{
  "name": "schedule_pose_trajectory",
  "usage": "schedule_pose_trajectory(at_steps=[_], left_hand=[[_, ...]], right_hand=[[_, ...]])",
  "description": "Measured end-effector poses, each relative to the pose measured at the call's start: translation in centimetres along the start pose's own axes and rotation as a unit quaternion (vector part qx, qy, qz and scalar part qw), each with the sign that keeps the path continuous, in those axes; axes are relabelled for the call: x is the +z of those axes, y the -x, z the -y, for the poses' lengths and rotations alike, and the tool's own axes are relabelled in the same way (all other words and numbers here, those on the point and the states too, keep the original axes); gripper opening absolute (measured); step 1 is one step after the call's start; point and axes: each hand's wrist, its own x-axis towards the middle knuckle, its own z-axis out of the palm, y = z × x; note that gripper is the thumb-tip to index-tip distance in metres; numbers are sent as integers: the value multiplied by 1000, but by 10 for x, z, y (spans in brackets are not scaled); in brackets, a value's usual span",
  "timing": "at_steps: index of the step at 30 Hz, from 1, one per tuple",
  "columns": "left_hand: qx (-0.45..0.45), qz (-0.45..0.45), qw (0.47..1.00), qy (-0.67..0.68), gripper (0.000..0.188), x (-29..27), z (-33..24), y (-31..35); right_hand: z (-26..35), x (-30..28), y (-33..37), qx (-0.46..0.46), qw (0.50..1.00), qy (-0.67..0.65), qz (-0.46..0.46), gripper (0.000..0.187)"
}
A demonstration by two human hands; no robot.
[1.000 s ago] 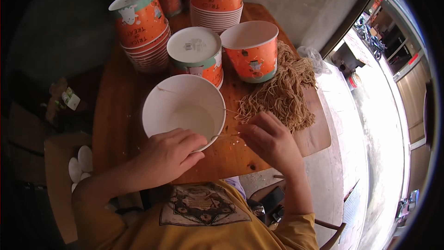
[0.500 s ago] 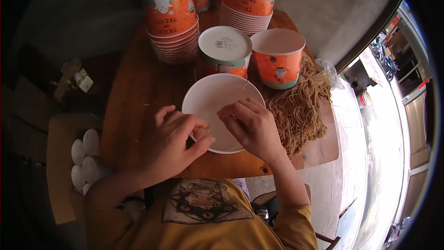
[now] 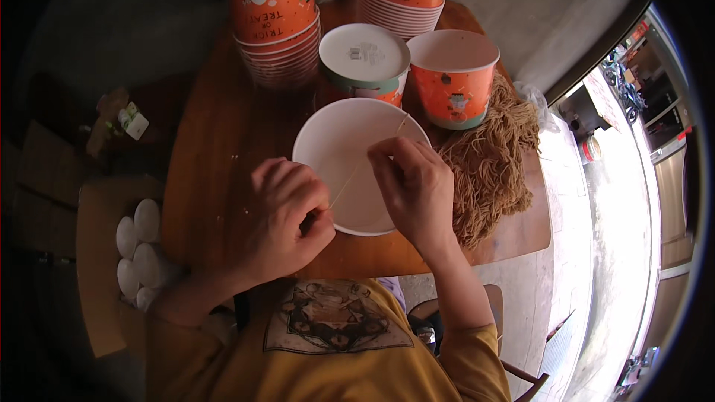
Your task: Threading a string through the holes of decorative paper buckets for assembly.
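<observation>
A thin tan string [image 3: 345, 188] runs taut and slanting between my hands, above the open mouth of a white-lined paper bucket [image 3: 324, 138]. My left hand [image 3: 292, 212] is closed in a pinch on its lower end, beside the bucket's left rim. Over the right side of the bucket, my right hand [image 3: 417, 186] pinches the other part with its fingers curled, and a short end pokes up past the knuckles. To the right of that hand lies a heap of brown cords [image 3: 491, 171] on the wooden table.
Behind the bucket stand an upturned bucket [image 3: 365, 53] and an upright orange one [image 3: 454, 93]. Tall stacks of upturned orange buckets [image 3: 272, 18] rise farther back. At the lower left, a cardboard box [image 3: 100, 268] holds several white rounded items. Bright floor lies to the right.
My left fingers, loosely spread before, have closed on the string. My hands have drawn farther apart, pulling the string straight between them.
</observation>
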Motion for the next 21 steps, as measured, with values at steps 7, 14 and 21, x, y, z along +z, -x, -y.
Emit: schedule_pose_trajectory(at_steps=[7, 14, 21], left_hand=[[-17, -36, 997, 72, 33, -1, -1, 16], [142, 4, 990, -4, 26, 1, 13, 16], [291, 57, 952, -74, 24, -21, 36, -1]], right_hand=[[3, 2, -2, -9, 1000, -11, 13, 4], [-2, 3, -2, -25, 999, -8, 19, 4], [-9, -31, -15, -96, 990, 33, 98, 20]])
